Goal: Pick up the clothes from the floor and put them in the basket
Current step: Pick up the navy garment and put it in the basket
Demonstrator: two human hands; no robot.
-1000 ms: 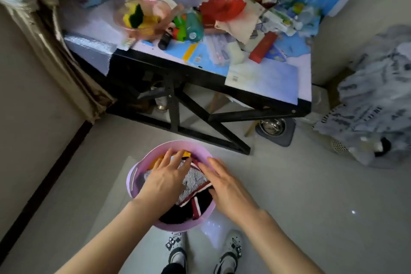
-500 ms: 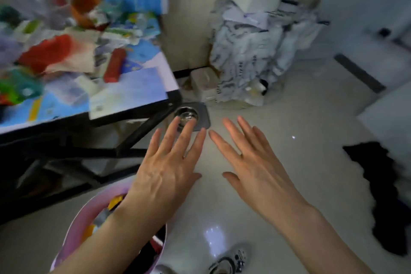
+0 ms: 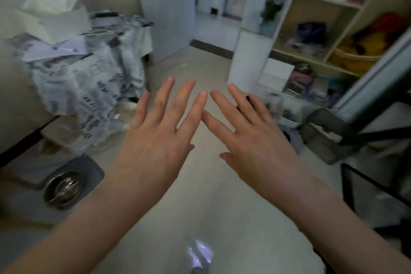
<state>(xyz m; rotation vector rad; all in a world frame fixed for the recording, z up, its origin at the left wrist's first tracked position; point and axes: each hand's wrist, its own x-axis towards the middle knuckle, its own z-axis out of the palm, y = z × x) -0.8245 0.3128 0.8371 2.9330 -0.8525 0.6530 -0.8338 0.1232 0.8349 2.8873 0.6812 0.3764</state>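
My left hand (image 3: 164, 131) and my right hand (image 3: 249, 133) are stretched out side by side at chest height, palms down, fingers spread. Neither holds anything. Their index fingertips nearly meet over the pale tiled floor (image 3: 200, 196). The basket is out of view, and no clothes on the floor show in this frame. The picture is blurred by motion.
A heap under a grey-and-white printed cloth (image 3: 89, 78) with white boxes on top stands at the left. A steel bowl on a grey mat (image 3: 66, 184) lies on the floor at lower left. An open door (image 3: 169, 6) is ahead. Shelves (image 3: 322, 40) and a black frame (image 3: 355, 135) fill the right.
My hands have left the pink basket and lifted with fingers spread. The view has swung right and up, from the cluttered table to the doorway and shelves. The basket has dropped out of view.
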